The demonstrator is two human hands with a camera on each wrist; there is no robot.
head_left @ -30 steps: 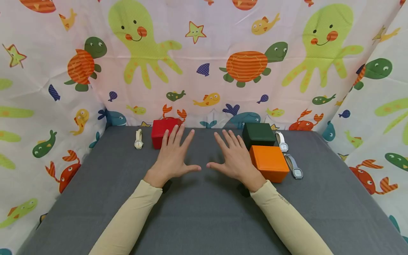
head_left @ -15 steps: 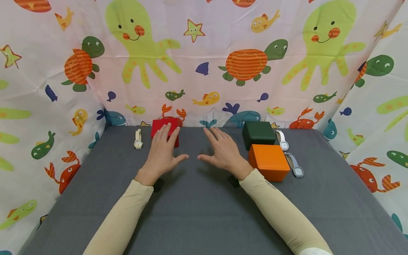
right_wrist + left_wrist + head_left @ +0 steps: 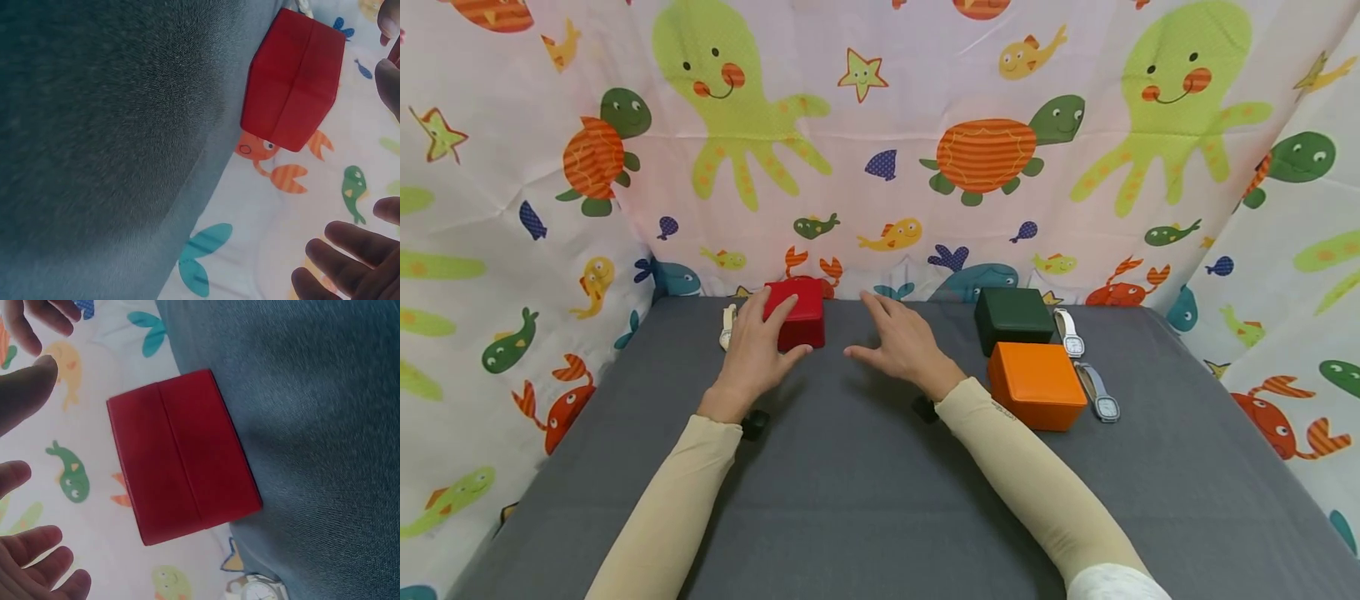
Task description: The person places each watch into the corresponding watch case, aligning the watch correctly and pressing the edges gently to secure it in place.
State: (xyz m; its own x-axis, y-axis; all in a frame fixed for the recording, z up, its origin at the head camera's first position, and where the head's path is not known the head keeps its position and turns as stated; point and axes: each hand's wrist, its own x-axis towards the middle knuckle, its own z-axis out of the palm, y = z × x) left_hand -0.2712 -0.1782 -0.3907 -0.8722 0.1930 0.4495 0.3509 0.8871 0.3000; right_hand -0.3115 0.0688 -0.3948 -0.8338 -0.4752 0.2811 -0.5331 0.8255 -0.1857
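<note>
A red box (image 3: 801, 315) with a seam round its side stands at the back of the table, left of centre. My left hand (image 3: 756, 350) hovers in front of it and to its left, fingers spread and holding nothing. In the head view its fingers cover part of the box, while the left wrist view shows the box (image 3: 184, 456) apart from them. To the right of the box, my right hand (image 3: 904, 343) hangs in the air, fingers extended and thumb pointing left. A white watch (image 3: 727, 327) lies just beyond my left hand, partly hidden by it.
At the right stand a dark green box (image 3: 1015, 318) and, in front of it, an orange box (image 3: 1037, 385). Beside them lie a white-strapped watch (image 3: 1069, 333) and a light blue one (image 3: 1098, 392). A printed curtain (image 3: 880, 133) rises behind the grey table (image 3: 865, 517).
Both hands have moved leftward, the left one partly covering the white watch and the right one away from the orange box. The boxes have stayed in place.
</note>
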